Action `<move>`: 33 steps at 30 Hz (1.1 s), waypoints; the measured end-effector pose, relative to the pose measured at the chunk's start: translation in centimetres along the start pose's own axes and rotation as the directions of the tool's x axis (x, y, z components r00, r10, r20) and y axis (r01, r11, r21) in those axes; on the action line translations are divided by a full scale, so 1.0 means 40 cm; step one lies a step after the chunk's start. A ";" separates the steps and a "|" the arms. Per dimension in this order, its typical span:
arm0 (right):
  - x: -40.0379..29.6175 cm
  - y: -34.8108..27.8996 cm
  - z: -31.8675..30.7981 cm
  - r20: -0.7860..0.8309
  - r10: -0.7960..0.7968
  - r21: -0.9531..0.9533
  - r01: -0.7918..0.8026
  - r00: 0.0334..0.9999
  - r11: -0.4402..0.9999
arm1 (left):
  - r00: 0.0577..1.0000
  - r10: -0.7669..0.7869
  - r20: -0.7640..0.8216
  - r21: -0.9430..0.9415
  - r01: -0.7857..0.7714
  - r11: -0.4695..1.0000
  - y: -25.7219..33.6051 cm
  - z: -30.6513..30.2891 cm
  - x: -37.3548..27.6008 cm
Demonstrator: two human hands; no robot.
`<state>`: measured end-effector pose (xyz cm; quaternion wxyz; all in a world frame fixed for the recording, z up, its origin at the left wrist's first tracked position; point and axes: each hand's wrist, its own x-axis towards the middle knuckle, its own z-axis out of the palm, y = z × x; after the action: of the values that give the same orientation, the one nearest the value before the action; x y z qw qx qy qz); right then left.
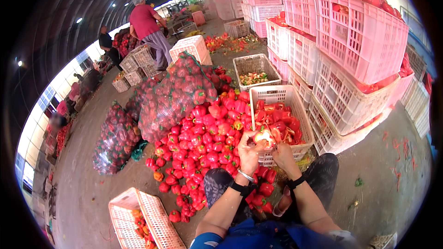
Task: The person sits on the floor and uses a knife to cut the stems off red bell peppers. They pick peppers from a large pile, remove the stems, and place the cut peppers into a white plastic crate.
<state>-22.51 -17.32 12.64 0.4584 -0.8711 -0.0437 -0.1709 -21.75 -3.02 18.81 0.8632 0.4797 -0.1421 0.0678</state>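
My left hand (250,150) is closed around a cut red bell pepper (263,137), whose pale inside shows. My right hand (284,155) is close beside it, fingers curled at the pepper's right side; whether it grips a small tool cannot be made out. Both hands are above the near edge of a white plastic crate (304,124) that holds opened red pepper pieces (283,121). To the left, a large heap of whole red bell peppers (207,138) covers the floor and reaches down between my knees.
Filled mesh sacks (176,93) lie behind the heap, another sack (116,141) at left. A crate (256,60) of pepper scraps stands ahead. Stacked crates (360,41) rise at right. A tilted crate (155,211) is at lower left. Two people (147,20) are farther back.
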 end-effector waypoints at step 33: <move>0.011 -0.136 -0.050 0.060 -0.254 0.255 0.231 0.965 0.939 | 0.859 -0.509 0.052 -0.170 0.510 0.843 0.016 -0.131 -0.056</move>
<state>-23.87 -15.88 18.09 0.5357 -0.8023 -0.1929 -0.1789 -23.09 1.82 16.01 0.8891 0.4213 -0.0174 -0.1780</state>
